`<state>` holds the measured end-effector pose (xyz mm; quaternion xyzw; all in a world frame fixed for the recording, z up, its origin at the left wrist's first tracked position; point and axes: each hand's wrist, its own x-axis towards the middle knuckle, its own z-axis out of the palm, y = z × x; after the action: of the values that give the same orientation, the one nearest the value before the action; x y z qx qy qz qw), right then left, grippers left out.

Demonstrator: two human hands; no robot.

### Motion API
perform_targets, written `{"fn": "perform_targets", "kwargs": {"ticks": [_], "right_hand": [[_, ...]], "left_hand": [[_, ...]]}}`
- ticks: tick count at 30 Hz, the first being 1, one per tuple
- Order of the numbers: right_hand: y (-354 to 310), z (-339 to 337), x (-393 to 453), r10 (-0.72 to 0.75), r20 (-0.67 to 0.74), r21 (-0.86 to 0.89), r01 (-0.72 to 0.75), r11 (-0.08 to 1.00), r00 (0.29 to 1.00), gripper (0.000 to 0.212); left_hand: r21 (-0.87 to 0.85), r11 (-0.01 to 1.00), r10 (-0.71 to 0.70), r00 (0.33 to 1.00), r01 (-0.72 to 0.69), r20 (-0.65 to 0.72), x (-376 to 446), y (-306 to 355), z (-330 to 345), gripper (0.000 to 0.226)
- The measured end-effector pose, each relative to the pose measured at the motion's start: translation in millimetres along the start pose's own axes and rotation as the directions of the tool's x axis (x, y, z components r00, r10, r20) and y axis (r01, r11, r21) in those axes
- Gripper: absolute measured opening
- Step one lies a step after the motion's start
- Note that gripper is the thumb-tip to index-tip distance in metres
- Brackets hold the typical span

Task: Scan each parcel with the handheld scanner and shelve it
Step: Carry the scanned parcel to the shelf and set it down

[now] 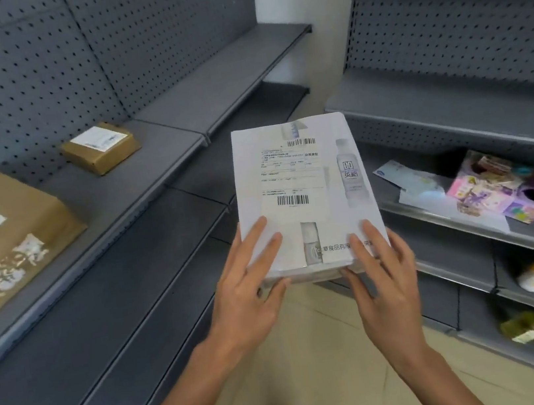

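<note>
Head view: both hands hold a white parcel (305,193) by its near edge, out over the aisle between two gray racks. Left hand (250,288) lays straight fingers on top with the thumb at the edge; right hand (385,274) does likewise (what the fingers underneath do is hidden). Its label print is too small to read. On the left shelf (136,173) lie a small brown box (99,147) and a big brown parcel (4,238), cut off at the frame. Right shelves hold blurred colorful packets (499,191).
</note>
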<state>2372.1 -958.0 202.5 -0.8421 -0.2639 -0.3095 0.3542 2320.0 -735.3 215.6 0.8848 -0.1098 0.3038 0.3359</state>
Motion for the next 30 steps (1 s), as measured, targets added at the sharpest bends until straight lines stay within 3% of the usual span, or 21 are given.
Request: {"fn": "perform_targets", "kwargs": {"ticks": [9, 20, 30], "right_hand": [[40.0, 64.0, 83.5, -0.017, 0.052, 0.14, 0.01, 0.99, 0.999, 0.047], [53.5, 176.5, 217.9, -0.07, 0.142, 0.224, 0.037, 0.974, 0.987, 0.056], [44.2, 259.1, 285.2, -0.18, 0.193, 0.337, 0.107, 0.936, 0.965, 0.052]], "left_hand": [[0.052, 0.996, -0.062, 0.996, 0.066, -0.069, 69.4, -53.2, 9.2, 0.06], [0.152, 0.971, -0.145, 0.962, 0.183, -0.233, 163.3, -150.7, -6.4, 0.061], [0.217, 0.9, -0.304, 0.902, 0.377, -0.306, 195.6, -207.8, -32.8, 0.071]]}}
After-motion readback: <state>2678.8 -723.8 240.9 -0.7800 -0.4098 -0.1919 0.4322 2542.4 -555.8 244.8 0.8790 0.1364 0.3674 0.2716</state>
